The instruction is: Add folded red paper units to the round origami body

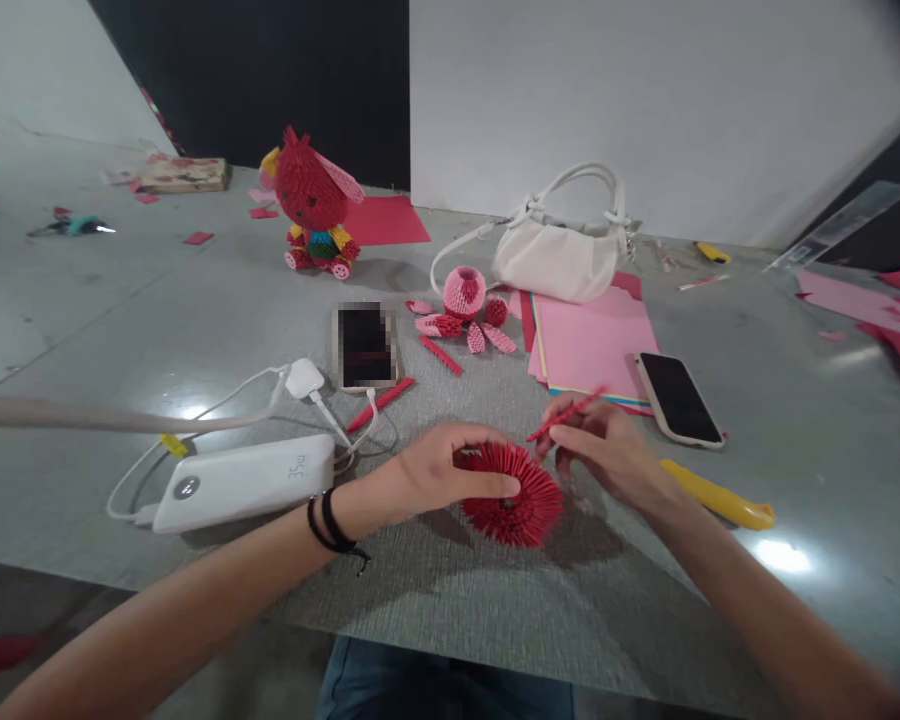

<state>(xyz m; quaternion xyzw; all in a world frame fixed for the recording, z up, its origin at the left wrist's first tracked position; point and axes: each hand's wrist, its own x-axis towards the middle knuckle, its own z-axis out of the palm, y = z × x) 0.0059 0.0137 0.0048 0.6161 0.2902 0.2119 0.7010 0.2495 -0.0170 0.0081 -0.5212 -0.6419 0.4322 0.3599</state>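
Note:
My left hand [450, 470] grips a round red piece of folded paper [521, 505], its pointed units fanned in a ring around a small hole. The thumb lies across the top near that hole. Just to the right, my right hand [607, 445] pinches a thin red strip of folded paper [570, 412], slightly blurred, held above the table and apart from the ring. Two similar red strips lie on the table, one red strip [381, 404] by the charging phone and one toothed strip [441, 355] farther back. Behind them sit a pink and red paper ball [464, 293] and several small folded parts.
A white power bank [247, 483] with cables lies left, wired toward a phone [365, 345]. A paper doll [315, 205] stands at the back. On the right are a white handbag [559, 255], pink paper sheets [596, 335], another phone [679, 398] and a yellow tool [720, 495].

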